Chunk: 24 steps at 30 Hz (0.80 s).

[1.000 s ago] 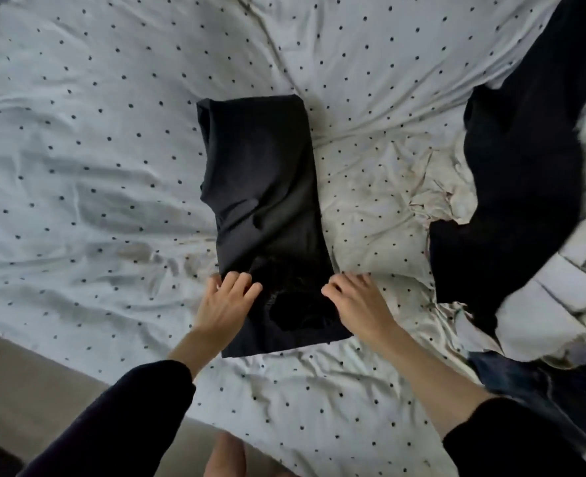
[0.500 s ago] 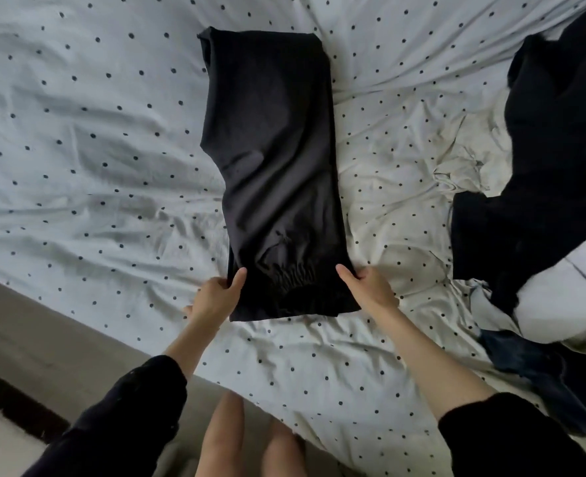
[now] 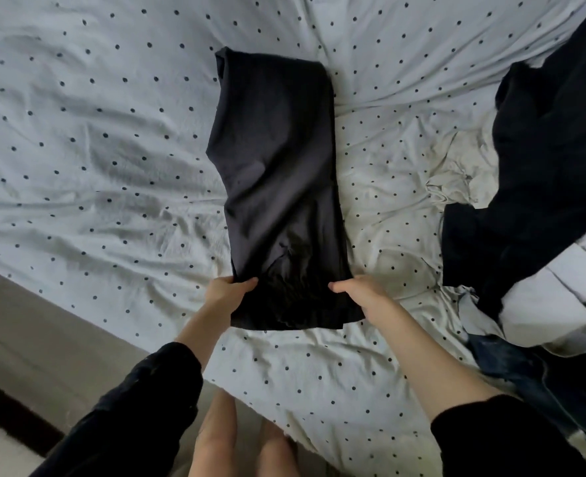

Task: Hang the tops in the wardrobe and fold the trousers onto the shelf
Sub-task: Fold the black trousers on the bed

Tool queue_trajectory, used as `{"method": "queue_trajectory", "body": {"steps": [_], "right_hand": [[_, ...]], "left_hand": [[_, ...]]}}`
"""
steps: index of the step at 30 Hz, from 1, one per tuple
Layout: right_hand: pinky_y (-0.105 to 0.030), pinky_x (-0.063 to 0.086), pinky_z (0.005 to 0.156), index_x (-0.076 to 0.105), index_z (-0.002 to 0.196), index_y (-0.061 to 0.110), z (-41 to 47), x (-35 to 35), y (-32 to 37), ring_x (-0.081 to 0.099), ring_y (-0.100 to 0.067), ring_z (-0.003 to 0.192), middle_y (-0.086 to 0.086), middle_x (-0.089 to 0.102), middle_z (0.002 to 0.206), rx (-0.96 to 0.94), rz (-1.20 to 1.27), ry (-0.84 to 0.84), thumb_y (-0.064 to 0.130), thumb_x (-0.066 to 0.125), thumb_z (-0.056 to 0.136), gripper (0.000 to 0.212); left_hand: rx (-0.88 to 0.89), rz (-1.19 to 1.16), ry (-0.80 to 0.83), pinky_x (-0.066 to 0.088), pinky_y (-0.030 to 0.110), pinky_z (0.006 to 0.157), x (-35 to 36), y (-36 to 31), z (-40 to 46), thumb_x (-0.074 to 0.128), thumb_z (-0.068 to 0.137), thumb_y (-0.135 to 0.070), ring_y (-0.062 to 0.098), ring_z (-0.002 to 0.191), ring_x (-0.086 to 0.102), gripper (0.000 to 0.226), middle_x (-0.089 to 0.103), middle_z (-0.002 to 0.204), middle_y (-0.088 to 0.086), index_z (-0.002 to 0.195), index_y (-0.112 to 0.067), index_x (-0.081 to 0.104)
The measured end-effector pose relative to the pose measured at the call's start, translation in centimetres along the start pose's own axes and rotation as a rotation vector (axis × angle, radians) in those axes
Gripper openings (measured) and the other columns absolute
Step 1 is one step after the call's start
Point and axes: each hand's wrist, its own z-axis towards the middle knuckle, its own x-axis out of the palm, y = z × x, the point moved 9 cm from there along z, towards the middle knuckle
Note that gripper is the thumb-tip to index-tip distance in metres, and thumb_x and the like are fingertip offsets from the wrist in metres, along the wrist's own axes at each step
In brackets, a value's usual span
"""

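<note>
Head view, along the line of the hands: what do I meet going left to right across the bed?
Polka-dot sheet → left hand → folded black trousers, gripped at both near edges → right hand → black garment on the pile at the right edge.

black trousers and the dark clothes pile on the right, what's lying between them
Only bare dotted sheet, rumpled, lies between the black trousers and the dark clothes pile, per the head view.
</note>
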Motion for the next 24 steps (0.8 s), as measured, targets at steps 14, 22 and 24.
{"method": "queue_trajectory", "body": {"steps": [14, 22, 24], "right_hand": [[-0.035, 0.049, 0.092, 0.064, 0.112, 0.002, -12.7, -3.2, -5.9, 0.061, -0.026, 0.105, -0.011, 0.065, 0.114, 0.143, -0.104, 0.165, 0.019, 0.068, 0.085, 0.032], [-0.026, 0.028, 0.06, 0.057, 0.081, 0.022, -11.8, -5.7, 2.2, 0.051, -0.011, 0.065, 0.005, 0.055, 0.07, 0.153, -0.068, 0.182, 0.041, 0.069, 0.081, 0.022], [-0.024, 0.022, 0.057, 0.057, 0.083, 0.019, -11.2, -6.1, 5.9, 0.056, -0.012, 0.066, 0.002, 0.064, 0.07, 0.151, 0.08, 0.247, 0.037, 0.064, 0.086, 0.019]], "left_hand": [[-0.173, 0.327, 0.296, 0.018, 0.026, 0.05, -0.2, 4.8, -11.0, 0.071, 0.081, -0.024, 0.011, 0.054, 0.027, 0.027, 0.034, 0.061, 0.001, 0.072, -0.012, 0.049], [-0.159, 0.148, 0.353, 0.054, 0.024, 0.061, -1.5, -2.9, -9.4, 0.068, 0.084, -0.022, 0.021, 0.062, 0.066, 0.021, 0.067, 0.073, 0.012, 0.09, -0.002, 0.061], [-0.166, 0.039, 0.339, 0.044, 0.016, 0.039, -1.9, -5.8, -8.4, 0.062, 0.088, -0.022, 0.012, 0.039, 0.059, 0.018, 0.063, 0.052, 0.004, 0.079, -0.007, 0.058]]}}
